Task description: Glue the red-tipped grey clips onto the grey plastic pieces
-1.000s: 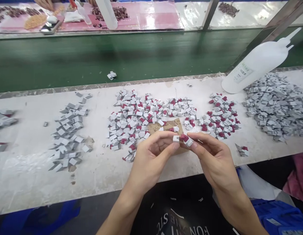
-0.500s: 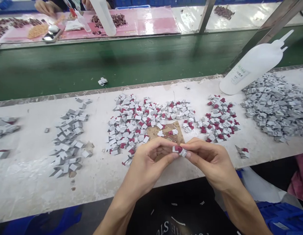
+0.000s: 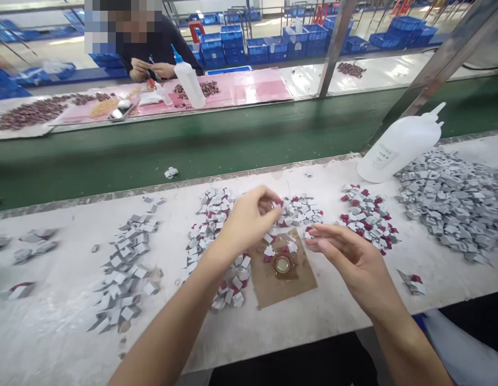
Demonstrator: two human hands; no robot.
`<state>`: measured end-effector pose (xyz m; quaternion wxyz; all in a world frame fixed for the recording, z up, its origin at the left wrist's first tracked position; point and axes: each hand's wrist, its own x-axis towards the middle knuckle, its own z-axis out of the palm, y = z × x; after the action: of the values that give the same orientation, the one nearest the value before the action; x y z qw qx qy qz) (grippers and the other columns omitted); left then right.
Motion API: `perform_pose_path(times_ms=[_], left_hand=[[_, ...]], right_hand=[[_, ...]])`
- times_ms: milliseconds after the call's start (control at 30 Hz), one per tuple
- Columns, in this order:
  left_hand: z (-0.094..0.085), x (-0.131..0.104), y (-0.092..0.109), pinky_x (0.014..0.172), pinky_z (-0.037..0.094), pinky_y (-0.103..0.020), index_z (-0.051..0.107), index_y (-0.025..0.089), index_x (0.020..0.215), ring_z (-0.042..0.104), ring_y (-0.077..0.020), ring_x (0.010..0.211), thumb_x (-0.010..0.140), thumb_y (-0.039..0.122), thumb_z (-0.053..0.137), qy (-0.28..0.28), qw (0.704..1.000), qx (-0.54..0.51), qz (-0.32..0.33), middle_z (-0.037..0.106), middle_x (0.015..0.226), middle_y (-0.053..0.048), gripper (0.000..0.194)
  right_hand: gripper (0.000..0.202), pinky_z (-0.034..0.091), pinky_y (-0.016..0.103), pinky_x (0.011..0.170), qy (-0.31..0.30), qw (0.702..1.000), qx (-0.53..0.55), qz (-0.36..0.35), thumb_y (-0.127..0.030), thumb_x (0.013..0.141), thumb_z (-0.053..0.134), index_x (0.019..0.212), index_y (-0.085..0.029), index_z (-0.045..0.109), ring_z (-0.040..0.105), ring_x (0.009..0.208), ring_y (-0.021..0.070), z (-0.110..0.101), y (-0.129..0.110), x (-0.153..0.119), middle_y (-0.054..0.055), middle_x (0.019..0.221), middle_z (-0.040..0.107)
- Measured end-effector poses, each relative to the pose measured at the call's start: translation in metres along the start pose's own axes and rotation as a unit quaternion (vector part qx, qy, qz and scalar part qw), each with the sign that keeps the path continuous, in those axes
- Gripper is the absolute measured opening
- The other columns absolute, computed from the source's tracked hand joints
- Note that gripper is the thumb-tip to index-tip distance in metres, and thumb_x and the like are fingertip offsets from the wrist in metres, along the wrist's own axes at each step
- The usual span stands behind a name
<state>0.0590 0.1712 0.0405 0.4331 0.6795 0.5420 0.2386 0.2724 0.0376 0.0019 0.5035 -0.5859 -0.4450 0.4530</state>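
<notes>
My left hand (image 3: 255,217) is closed in a pinch on a small grey-and-dark-red plastic piece (image 3: 279,205), partly hidden by the fingers. It hovers over the middle heap of similar grey-and-red pieces (image 3: 212,212). My right hand (image 3: 351,257) is open, its fingers stretched leftward and thumb slightly apart, near a few loose pieces at the heap's edge. Between the hands lies a brown cardboard square (image 3: 269,292) bearing a round metal cap (image 3: 283,264) in a wet amber patch. A few small grey and red bits lie beside the cap.
A large white squeeze bottle (image 3: 388,153) leans beside a big heap of grey pieces (image 3: 450,198) at right. Another grey-and-red heap (image 3: 367,214) sits nearer. Grey wedges (image 3: 128,262) lie left. Beyond the green belt (image 3: 233,134), a person (image 3: 160,43) works at another table.
My hands have moved apart; the left went up and left with the grey-and-red piece, the right let go. The view has tilted upward, showing the other person and the metal cap.
</notes>
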Motion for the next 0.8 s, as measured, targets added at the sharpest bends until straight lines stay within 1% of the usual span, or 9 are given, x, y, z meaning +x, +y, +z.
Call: perform_pose_path(times_ms=[67, 167, 267, 333, 400, 533, 567, 667, 800], left_hand=[[-0.005, 0.045, -0.006, 0.092, 0.064, -0.041, 0.077, 0.018, 0.108, 0.078, -0.0245, 0.098, 0.099, 0.012, 0.078, 0.059, 0.998, 0.027, -0.019, 0.084, 0.109, -0.011, 0.01], [-0.011, 0.11, -0.018, 0.105, 0.065, -0.044, 0.077, 0.013, 0.112, 0.078, -0.0252, 0.109, 0.104, 0.011, 0.076, 0.105, 0.992, 0.051, -0.043, 0.082, 0.118, -0.016, 0.008], [-0.013, 0.156, -0.031, 0.106, 0.068, -0.049, 0.077, 0.015, 0.133, 0.078, -0.0271, 0.119, 0.111, 0.031, 0.08, 0.116, 0.989, 0.066, -0.063, 0.079, 0.137, -0.014, 0.027], [-0.014, 0.172, -0.038, 0.108, 0.067, -0.05, 0.076, 0.015, 0.143, 0.078, -0.029, 0.127, 0.121, 0.043, 0.063, 0.108, 0.989, 0.072, -0.065, 0.075, 0.148, -0.012, 0.038], [-0.016, 0.179, -0.043, 0.11, 0.066, -0.051, 0.076, 0.012, 0.145, 0.077, -0.0314, 0.131, 0.124, 0.045, 0.054, 0.098, 0.99, 0.079, -0.068, 0.074, 0.151, -0.012, 0.045], [-0.023, 0.179, -0.048, 0.109, 0.069, -0.055, 0.073, 0.02, 0.15, 0.077, -0.0322, 0.129, 0.11, 0.047, 0.081, 0.113, 0.984, 0.104, -0.088, 0.074, 0.151, -0.014, 0.048], [-0.024, 0.176, -0.048, 0.111, 0.068, -0.054, 0.073, 0.018, 0.15, 0.077, -0.0316, 0.13, 0.115, 0.046, 0.075, 0.121, 0.982, 0.112, -0.088, 0.073, 0.152, -0.014, 0.045], [-0.029, 0.161, -0.047, 0.114, 0.066, -0.053, 0.073, 0.014, 0.149, 0.076, -0.0318, 0.132, 0.119, 0.047, 0.066, 0.142, 0.978, 0.132, -0.07, 0.072, 0.154, -0.013, 0.045], [-0.031, 0.124, -0.041, 0.116, 0.064, -0.06, 0.071, 0.018, 0.15, 0.075, -0.0328, 0.133, 0.11, 0.036, 0.082, 0.15, 0.976, 0.153, -0.044, 0.075, 0.15, -0.016, 0.046]], right_hand=[[0.033, 0.079, 0.042, 0.095, 0.009, 1.0, -0.01, 0.004, -0.056, 0.105, 0.088, 0.123, -0.029, 0.092, 0.093, 0.109, 0.031, -0.001, 0.005, 0.002, 0.01, 0.124, 0.093], [0.034, 0.079, 0.043, 0.092, -0.005, 0.999, -0.024, 0.024, -0.059, 0.106, 0.086, 0.12, -0.028, 0.092, 0.092, 0.108, 0.0323, 0.0, 0.015, 0.0, 0.011, 0.121, 0.093], [0.032, 0.078, 0.042, 0.093, -0.022, 0.998, -0.054, 0.032, -0.058, 0.111, 0.079, 0.124, -0.031, 0.091, 0.09, 0.108, 0.0299, 0.003, 0.021, -0.003, 0.01, 0.123, 0.091], [0.03, 0.075, 0.041, 0.092, -0.033, 0.995, -0.088, 0.02, -0.055, 0.113, 0.076, 0.125, -0.032, 0.09, 0.088, 0.108, 0.0288, 0.006, 0.019, -0.003, 0.008, 0.121, 0.09], [0.027, 0.073, 0.04, 0.09, -0.047, 0.992, -0.114, 0.003, -0.052, 0.114, 0.073, 0.122, -0.032, 0.09, 0.086, 0.106, 0.0281, 0.011, 0.015, -0.002, 0.007, 0.119, 0.088], [0.024, 0.069, 0.037, 0.081, -0.058, 0.99, -0.131, -0.014, -0.049, 0.116, 0.069, 0.119, -0.035, 0.088, 0.082, 0.099, 0.0254, 0.02, 0.011, 0.002, 0.005, 0.116, 0.087], [0.024, 0.068, 0.037, 0.079, -0.058, 0.988, -0.143, -0.017, -0.048, 0.116, 0.068, 0.12, -0.034, 0.087, 0.08, 0.095, 0.0251, 0.022, 0.011, 0.005, 0.005, 0.116, 0.086], [0.026, 0.066, 0.042, 0.079, -0.075, 0.975, -0.207, -0.033, -0.038, 0.115, 0.063, 0.126, -0.03, 0.086, 0.077, 0.09, 0.0259, 0.027, 0.01, 0.015, 0.008, 0.117, 0.085], [0.033, 0.064, 0.046, 0.083, -0.135, 0.945, -0.291, -0.057, -0.02, 0.109, 0.06, 0.128, -0.029, 0.085, 0.079, 0.106, 0.0309, 0.026, 0.005, 0.027, 0.01, 0.121, 0.083]])
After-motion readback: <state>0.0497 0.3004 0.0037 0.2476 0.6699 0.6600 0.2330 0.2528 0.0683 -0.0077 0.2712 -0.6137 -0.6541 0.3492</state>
